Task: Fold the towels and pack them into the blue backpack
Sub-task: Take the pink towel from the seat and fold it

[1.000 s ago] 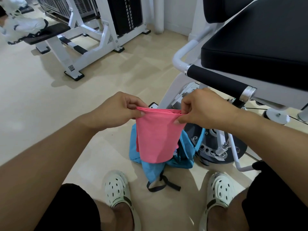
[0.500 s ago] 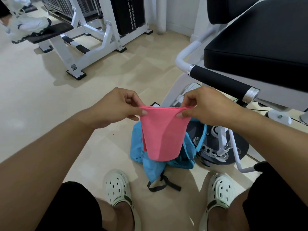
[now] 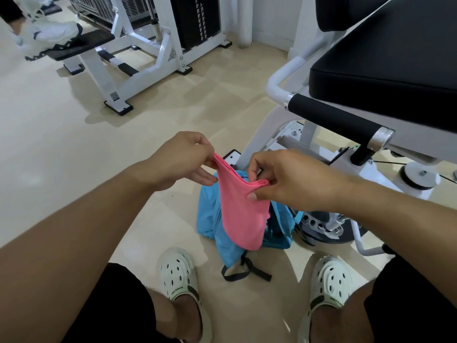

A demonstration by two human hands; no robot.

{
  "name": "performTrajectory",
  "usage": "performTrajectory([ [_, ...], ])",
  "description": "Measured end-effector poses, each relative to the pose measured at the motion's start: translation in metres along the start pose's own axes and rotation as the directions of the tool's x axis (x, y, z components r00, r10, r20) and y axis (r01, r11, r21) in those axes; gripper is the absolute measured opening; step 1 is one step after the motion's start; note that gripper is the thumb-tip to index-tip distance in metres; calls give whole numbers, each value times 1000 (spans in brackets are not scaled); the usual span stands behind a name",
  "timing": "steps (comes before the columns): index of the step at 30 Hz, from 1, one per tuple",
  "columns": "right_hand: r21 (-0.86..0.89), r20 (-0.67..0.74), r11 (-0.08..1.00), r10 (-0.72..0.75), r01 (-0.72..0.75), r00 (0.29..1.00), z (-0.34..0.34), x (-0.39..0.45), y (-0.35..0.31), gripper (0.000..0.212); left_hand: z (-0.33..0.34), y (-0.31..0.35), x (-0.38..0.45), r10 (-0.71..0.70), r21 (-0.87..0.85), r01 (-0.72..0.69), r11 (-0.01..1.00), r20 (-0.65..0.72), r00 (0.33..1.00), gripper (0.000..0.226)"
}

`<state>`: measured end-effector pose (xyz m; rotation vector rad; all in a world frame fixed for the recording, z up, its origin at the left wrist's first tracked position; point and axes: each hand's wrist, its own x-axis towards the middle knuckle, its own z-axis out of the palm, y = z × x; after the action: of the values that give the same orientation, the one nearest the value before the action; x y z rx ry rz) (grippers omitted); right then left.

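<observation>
A pink towel (image 3: 243,214), folded into a narrow hanging panel, dangles in front of me. My left hand (image 3: 183,160) pinches its upper left corner and my right hand (image 3: 284,180) pinches its upper right corner, a little lower. The top edge sags between them. Directly below and behind the towel lies the blue backpack (image 3: 210,219) on the floor between my feet, with a dark strap (image 3: 247,271) trailing toward me. The towel hides the backpack's middle, so I cannot tell whether it is open.
A gym machine with a black padded seat (image 3: 385,63) and black foam handle (image 3: 333,117) crowds the right side. Its white base (image 3: 321,219) touches the backpack. Another white bench frame (image 3: 138,70) stands far left. My white clogs (image 3: 179,276) flank the backpack on beige floor.
My hands have come closer together and the right one has dropped lower, so the towel's top edge now sags instead of being stretched flat. The towel hangs slightly lower over the backpack.
</observation>
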<state>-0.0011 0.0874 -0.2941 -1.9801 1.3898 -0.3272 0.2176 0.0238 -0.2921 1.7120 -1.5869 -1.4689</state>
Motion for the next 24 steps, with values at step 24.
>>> performTrajectory([
  [24, -2, -11, 998, 55, -55, 998, 6, 24, 22, 57, 14, 14, -20, 388, 439, -418, 795, 161, 908, 45],
])
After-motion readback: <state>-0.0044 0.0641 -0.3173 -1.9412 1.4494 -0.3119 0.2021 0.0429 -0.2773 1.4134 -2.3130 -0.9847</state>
